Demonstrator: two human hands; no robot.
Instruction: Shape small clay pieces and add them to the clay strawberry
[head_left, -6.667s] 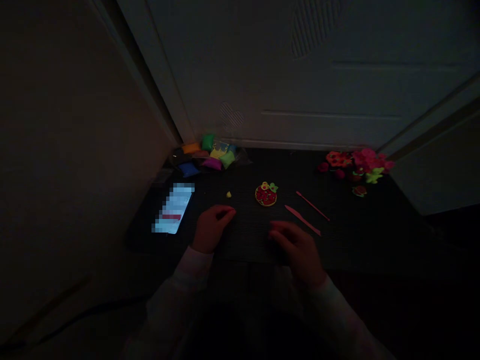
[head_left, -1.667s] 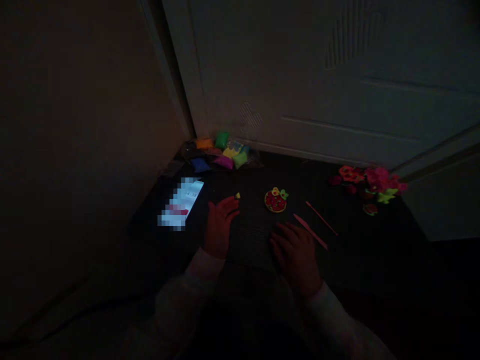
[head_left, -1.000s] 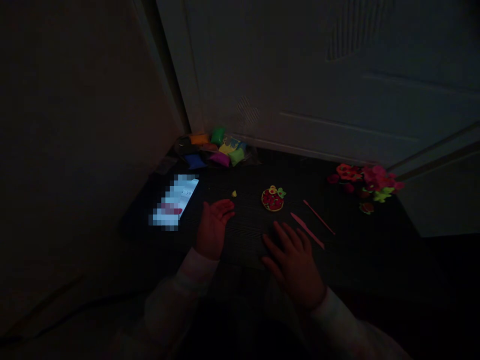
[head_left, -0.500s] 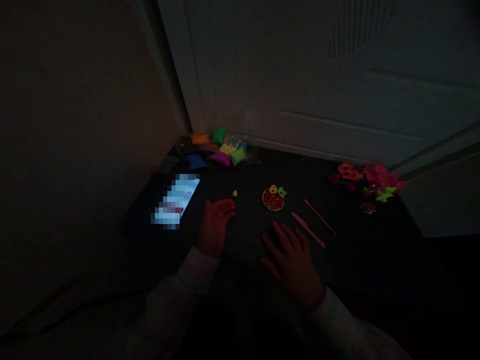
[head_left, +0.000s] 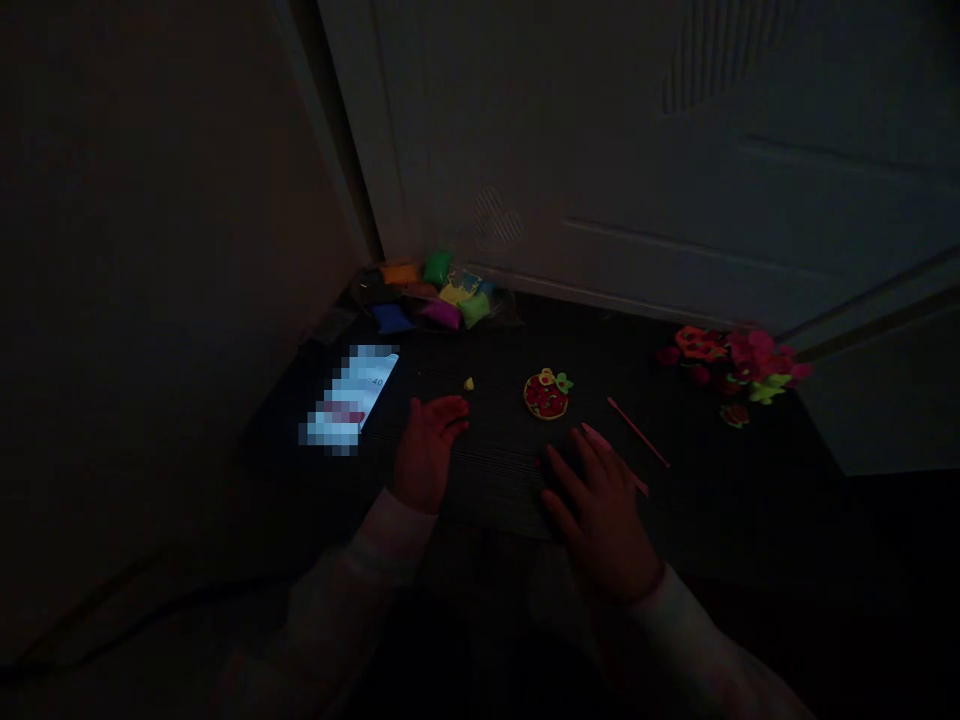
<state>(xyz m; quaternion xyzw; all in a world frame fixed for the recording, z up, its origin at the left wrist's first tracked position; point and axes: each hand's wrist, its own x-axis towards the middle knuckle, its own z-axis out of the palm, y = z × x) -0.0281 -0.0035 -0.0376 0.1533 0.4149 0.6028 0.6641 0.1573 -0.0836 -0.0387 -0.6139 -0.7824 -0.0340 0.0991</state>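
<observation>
My left hand [head_left: 431, 455] is open on its side over the dark tabletop, with a gap between thumb and fingers and nothing visible in it. A small yellow lump [head_left: 469, 384] lies just beyond its fingertips. My right hand [head_left: 604, 520] is palm down with its fingers apart, partly covering a pink plastic modelling knife [head_left: 596, 436]; I cannot tell whether it touches the knife. Close to its fingertips is a tiny reddish bit [head_left: 538, 463]. A round red clay piece [head_left: 546, 396] with a yellow rim and two small flowers sits ahead of it. To the right lies a thin pink stick tool [head_left: 637, 432].
A lit phone [head_left: 349, 400] lies at the left. Clear bags with coloured clay packets [head_left: 442, 315] are at the back left. Pink, red and yellow-green flower shapes [head_left: 750, 360] cluster at the right, beside a small dark red piece [head_left: 734, 415]. A white panelled door [head_left: 600, 180] stands behind.
My right hand has shifted to the right, now covering the middle of the pink knife and exposing a tiny reddish bit. My left hand has hardly moved.
</observation>
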